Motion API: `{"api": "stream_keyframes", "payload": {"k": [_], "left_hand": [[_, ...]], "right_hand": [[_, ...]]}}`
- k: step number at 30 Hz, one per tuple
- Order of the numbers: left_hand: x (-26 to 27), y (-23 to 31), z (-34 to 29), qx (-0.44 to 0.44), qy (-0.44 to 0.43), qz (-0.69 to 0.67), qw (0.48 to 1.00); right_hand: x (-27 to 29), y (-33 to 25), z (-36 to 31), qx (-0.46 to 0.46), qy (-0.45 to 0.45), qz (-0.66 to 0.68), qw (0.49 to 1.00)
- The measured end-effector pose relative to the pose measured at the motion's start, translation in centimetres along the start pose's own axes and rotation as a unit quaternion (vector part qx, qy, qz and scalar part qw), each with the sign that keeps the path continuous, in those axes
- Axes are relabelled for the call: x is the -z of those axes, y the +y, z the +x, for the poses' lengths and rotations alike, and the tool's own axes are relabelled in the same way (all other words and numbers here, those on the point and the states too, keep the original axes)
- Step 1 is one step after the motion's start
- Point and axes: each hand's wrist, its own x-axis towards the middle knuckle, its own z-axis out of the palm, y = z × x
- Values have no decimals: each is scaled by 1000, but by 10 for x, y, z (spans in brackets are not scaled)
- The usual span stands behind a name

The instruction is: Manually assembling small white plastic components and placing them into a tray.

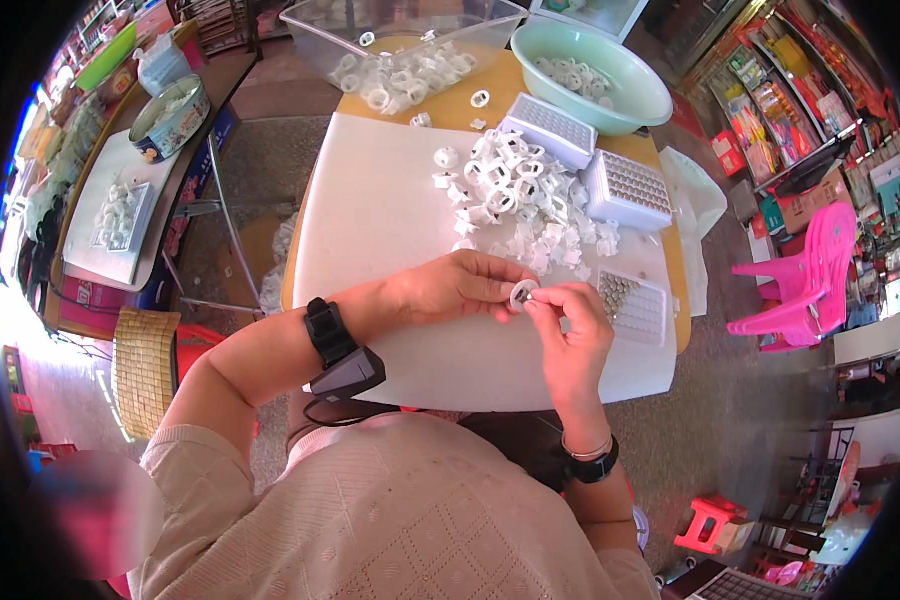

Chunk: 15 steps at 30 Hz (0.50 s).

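Observation:
Over the near part of a white board (370, 210), my left hand (460, 285) is closed on a small white ring-shaped plastic part (519, 290) with a dark centre. My right hand (577, 325) meets it from the right, thumb and forefinger pinched at the ring's edge. Whatever those fingertips hold is too small to make out. Just beyond both hands lies a loose heap of white plastic parts (515, 190), some ring-shaped, some angular. Right of my right hand sits a shallow white tray (648, 318), partly filled with small silvery round pieces (615, 292).
Stacked white trays (630, 190) stand at the board's right edge. Farther back are a clear bin (310, 35) and a pale green basin (590, 95), both holding white parts. A side table (105, 225) is at left, a pink chair (810, 280) at right.

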Motion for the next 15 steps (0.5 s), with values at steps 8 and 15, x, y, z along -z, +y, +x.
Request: {"api": "stream_keyframes", "payload": {"k": [8, 15], "left_hand": [[-8, 3, -2, -18, 14, 97, 995], [-6, 0, -3, -46, -9, 208, 977]], "right_hand": [[1, 0, 4, 3, -39, -43, 998], [12, -5, 10, -70, -121, 12, 990]]}}
